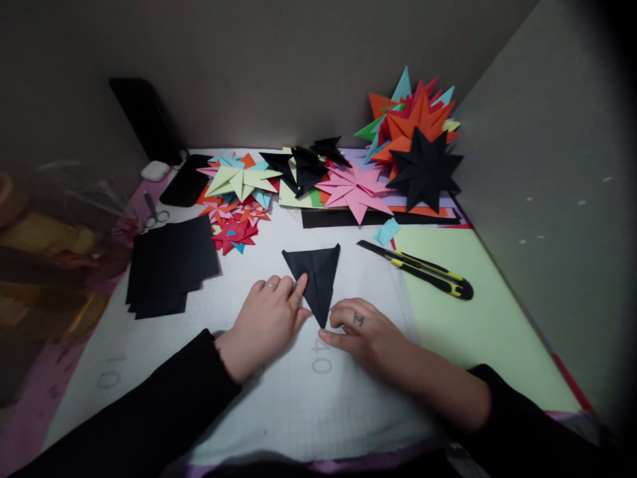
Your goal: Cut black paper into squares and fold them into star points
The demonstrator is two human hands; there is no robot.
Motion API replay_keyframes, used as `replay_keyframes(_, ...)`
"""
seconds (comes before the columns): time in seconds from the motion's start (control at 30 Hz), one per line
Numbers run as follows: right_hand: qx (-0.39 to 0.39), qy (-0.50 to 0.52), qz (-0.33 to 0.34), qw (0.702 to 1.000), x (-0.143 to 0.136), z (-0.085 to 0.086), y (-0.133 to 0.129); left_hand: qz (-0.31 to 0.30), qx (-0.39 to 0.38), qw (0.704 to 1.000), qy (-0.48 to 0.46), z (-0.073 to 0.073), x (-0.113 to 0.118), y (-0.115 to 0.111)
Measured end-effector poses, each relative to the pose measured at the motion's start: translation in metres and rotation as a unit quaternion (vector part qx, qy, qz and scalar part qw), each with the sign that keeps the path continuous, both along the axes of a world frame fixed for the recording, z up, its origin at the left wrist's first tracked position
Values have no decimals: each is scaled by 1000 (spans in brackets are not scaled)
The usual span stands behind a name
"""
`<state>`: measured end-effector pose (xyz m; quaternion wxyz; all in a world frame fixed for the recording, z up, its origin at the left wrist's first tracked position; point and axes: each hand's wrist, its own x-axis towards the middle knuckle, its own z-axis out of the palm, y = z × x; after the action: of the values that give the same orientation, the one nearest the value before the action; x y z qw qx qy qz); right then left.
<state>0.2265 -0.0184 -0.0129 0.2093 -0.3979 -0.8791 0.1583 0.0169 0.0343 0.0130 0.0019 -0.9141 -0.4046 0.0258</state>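
Note:
A black sheet of origami paper (318,275), folded into a kite-like triangle, lies on the white gridded mat with its narrow tip toward me. My left hand (271,315) holds it down at the left: the index finger presses on its face, the thumb is by the left edge, and the other fingers curl in. At the lower tip, my right hand (365,335) has its thumb against the point and its bent fingers along the right edge. The paper's two upper corners stick up slightly.
Black paper squares (172,265) are stacked at left, near small scissors (155,211). A yellow-black utility knife (423,265) lies at right, blade out. Behind are folded paper stars (243,179), a large multicoloured star cluster (418,133), a phone (186,182) and a white earbud case (155,171).

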Motion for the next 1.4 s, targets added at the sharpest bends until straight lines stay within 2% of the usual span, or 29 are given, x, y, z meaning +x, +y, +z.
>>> replay_keyframes(0.13, -33, -31, -27, 999, -2, 8, -3, 3, 2, 1000, -5, -1, -3, -3)
replay_keyframes(0.27, -39, -73, 2, 997, 2, 14, -5, -9, 11, 1000, -15, -1, -6, -5)
replay_keyframes(0.37, -99, -50, 16, 994, 7, 19, -4, -43, 5, 999, -25, -1, -7, -5)
replay_keyframes(0.43, -179, 24, -17, 983, 10, 24, 0, -47, -5, 999, -26, 0, -7, -5)
replay_keyframes(0.47, -236, 85, -60, 966, 10, 27, 2, -43, -11, 999, -29, 1, -8, -5)
replay_keyframes(0.5, -301, 157, -117, 933, 10, 31, 5, -39, -18, 999, -32, 1, -8, -5)
replay_keyframes(0.53, -365, 234, -177, 883, 9, 35, 8, -35, -25, 998, -37, 2, -9, -4)
replay_keyframes(0.6, -465, 363, -263, 764, 5, 44, 14, -30, -38, 998, -48, 2, -11, -4)
replay_keyframes(0.63, -495, 402, -278, 718, 2, 47, 17, -28, -43, 997, -54, 2, -11, -3)
replay_keyframes(0.67, -511, 423, -280, 694, -2, 49, 20, -27, -49, 997, -61, 1, -12, -2)
replay_keyframes(0.7, -516, 428, -273, 689, -6, 50, 23, -26, -56, 996, -70, 0, -13, -1)
replay_keyframes(0.73, -517, 418, -259, 700, -11, 49, 26, -25, -64, 994, -81, 0, -13, 0)
replay_keyframes(0.87, -484, 320, -175, 796, -26, 34, 38, -10, -109, 981, -159, -4, -17, 5)
replay_keyframes(0.93, -454, 283, -164, 829, -30, 26, 46, 13, -127, 967, -223, -6, -19, 7)
replay_keyframes(1.0, -412, 274, -190, 848, -31, 22, 53, 49, -137, 942, -302, -8, -19, 10)
replay_keyframes(1.07, -360, 293, -223, 858, -31, 21, 58, 107, -162, 896, -399, -11, -18, 12)
replay_keyframes(1.1, -329, 304, -233, 863, -31, 22, 59, 147, -188, 857, -457, -12, -16, 13)
replay_keyframes(1.17, -266, 315, -234, 880, -32, 22, 59, 222, -269, 744, -569, -15, -10, 15)
replay_keyframes(1.23, -215, 311, -212, 901, -34, 20, 57, 263, -365, 634, -628, -16, -5, 15)
replay_keyframes(1.27, -200, 306, -197, 909, -35, 18, 55, 269, -406, 599, -636, -16, -4, 15)
replay_keyframes(1.33, -201, 327, -187, 904, -38, 14, 51, 268, -458, 567, -630, -15, -1, 13)
replay_keyframes(1.4, -232, 403, -205, 861, -43, 10, 48, 272, -466, 560, -629, -12, 1, 12)
